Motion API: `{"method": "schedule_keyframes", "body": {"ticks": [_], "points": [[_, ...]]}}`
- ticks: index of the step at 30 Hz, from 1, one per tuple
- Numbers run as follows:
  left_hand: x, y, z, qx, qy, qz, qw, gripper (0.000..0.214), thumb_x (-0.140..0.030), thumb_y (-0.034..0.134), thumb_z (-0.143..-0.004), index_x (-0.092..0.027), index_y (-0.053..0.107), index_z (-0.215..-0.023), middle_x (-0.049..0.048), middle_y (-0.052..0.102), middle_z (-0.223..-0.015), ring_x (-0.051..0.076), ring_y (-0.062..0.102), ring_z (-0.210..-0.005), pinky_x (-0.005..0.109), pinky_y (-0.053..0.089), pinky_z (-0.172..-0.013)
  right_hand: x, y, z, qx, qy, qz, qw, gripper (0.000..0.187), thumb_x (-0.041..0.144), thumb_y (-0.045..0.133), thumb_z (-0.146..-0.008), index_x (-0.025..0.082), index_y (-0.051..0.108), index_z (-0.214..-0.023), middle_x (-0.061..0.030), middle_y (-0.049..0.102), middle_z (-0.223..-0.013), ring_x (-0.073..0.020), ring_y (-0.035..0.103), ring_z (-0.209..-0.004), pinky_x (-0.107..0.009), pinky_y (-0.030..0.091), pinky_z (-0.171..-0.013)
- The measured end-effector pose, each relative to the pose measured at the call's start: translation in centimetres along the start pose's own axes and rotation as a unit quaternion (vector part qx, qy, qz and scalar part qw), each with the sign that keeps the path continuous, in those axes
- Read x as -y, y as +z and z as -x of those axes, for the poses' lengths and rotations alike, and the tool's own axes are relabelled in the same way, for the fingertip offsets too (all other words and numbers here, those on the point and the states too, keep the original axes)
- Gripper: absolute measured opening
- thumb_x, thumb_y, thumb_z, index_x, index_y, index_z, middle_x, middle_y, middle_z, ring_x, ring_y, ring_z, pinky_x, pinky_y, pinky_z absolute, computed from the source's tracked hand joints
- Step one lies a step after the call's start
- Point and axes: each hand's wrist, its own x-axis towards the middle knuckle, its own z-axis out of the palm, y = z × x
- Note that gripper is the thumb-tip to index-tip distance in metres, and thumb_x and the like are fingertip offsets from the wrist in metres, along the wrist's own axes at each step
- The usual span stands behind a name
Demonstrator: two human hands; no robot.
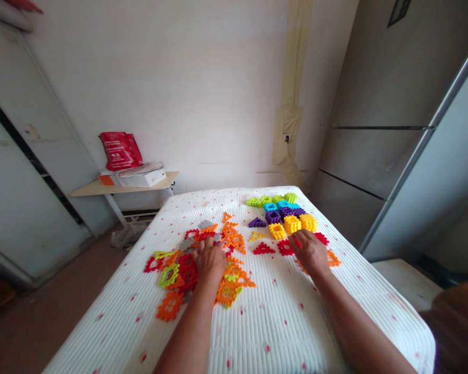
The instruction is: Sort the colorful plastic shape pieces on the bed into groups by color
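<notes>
Head view: the left hand's (211, 258) fingers bend down into a mixed pile of plastic pieces (187, 271); at its three o'clock, the right hand's (311, 252) curl over red pieces (285, 248). Whether either grips one, I cannot tell. Yellow stacks (292, 224) stand at the right hand's twelve, purple stacks (273, 217) at eleven. Colour sorting seems underway; the next move likely calls for separating overlapped pieces.

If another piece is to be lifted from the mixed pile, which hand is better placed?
Probably the left hand: it is already down on the mixed pile. The right hand is away to the right, beside the colour-grouped stacks, so it would have to reach across.
</notes>
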Motion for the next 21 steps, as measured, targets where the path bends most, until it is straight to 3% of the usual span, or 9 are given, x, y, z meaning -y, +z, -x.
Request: {"method": "schedule_keyframes", "body": {"ticks": [12,21], "points": [[0.0,-0.1,0.0,-0.008,-0.013,-0.034,0.999,0.026,-0.014,0.042,-0.079,-0.020,0.066,-0.088,0.0131,0.059,-0.109,0.029,0.047,-0.103,0.046,0.037,-0.083,-1.1,0.2,-0.1,-0.031,0.022,-0.043,0.998,0.039,0.036,0.034,-0.092,0.015,0.064,-0.081,-0.0081,0.062,-0.084,-0.0154,0.057,-0.075,-0.023,0.037,-0.066],[0.1,0.2,-0.5,-0.105,0.038,0.056,0.992,0.021,-0.015,0.044,-0.078,-0.021,0.063,-0.084,0.0106,0.054,-0.120,0.026,0.053,-0.104,0.039,0.041,-0.090,-0.5,0.1,-0.1,-0.030,0.013,-0.058,0.998,0.039,0.038,0.032,-0.092,0.016,0.062,-0.079,-0.0078,0.062,-0.082,-0.0165,0.058,-0.076,-0.024,0.038,-0.067]]}}
